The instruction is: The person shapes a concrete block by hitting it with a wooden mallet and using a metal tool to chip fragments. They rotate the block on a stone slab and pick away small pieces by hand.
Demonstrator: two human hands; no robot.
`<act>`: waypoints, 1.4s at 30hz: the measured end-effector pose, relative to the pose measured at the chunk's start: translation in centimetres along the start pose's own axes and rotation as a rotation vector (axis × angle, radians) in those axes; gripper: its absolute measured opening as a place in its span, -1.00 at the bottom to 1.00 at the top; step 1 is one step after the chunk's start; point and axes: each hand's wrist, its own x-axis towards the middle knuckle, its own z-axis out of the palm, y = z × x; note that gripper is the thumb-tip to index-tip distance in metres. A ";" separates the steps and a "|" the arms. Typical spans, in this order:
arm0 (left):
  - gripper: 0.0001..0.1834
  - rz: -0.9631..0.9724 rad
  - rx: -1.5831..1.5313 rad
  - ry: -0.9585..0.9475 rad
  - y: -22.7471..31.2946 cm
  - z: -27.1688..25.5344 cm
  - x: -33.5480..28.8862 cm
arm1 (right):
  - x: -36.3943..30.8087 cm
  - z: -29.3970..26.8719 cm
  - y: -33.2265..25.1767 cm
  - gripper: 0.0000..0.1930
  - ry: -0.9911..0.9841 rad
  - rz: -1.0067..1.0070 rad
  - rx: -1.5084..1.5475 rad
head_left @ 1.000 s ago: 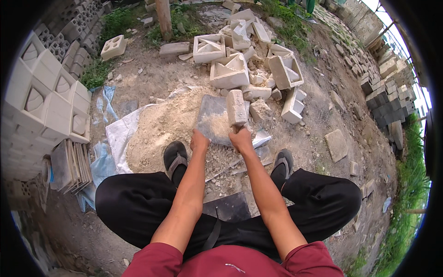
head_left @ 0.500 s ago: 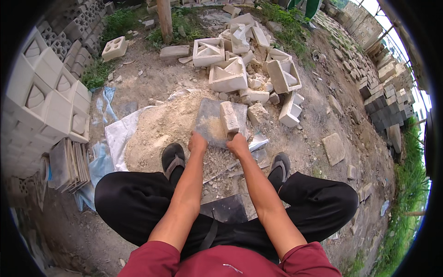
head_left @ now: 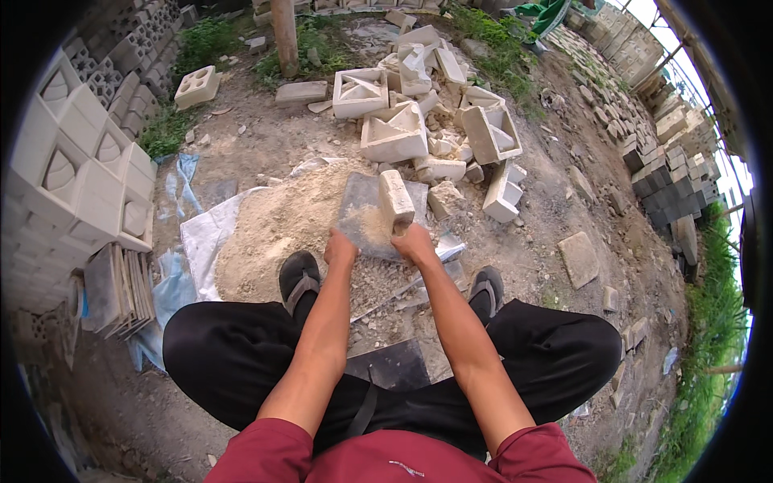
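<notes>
My right hand is closed round the short handle of a mallet with a long, dust-covered, block-shaped head. The head is over the right part of a flat grey slab, and I cannot tell whether it touches the slab. Pale crumbs and powder lie on the slab's left half. At the slab's near left corner, my left hand is closed on the edge, with its fingertips partly hidden. Left of the slab spreads a heap of pale sandy rubble on a white sheet.
Beyond the slab lies a pile of broken pale blocks. Patterned blocks form a wall at the left, with thin boards leaning below. A dark plate lies between my legs. A wooden post stands at the back.
The mallet's head has tipped up and risen a little, with my right hand still round its handle. My left hand stays at the slab's corner. The whole view has shifted slightly.
</notes>
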 end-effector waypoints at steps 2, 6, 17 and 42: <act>-0.26 0.003 -0.006 0.004 -0.3 0.1 -0.1 | -1.2 -0.1 -1.2 -0.58 0.072 -0.013 0.080; -0.35 -0.001 -0.029 0.032 0.0 0.5 0.2 | -3.0 2.3 0.3 -0.60 0.107 0.024 -0.061; -0.34 0.013 0.024 0.024 -0.4 0.4 0.5 | -4.5 4.6 0.0 -0.48 0.200 -0.034 0.025; -0.26 0.060 0.032 0.033 -0.9 -0.1 0.7 | -3.8 5.3 -0.1 -0.40 0.098 0.081 0.003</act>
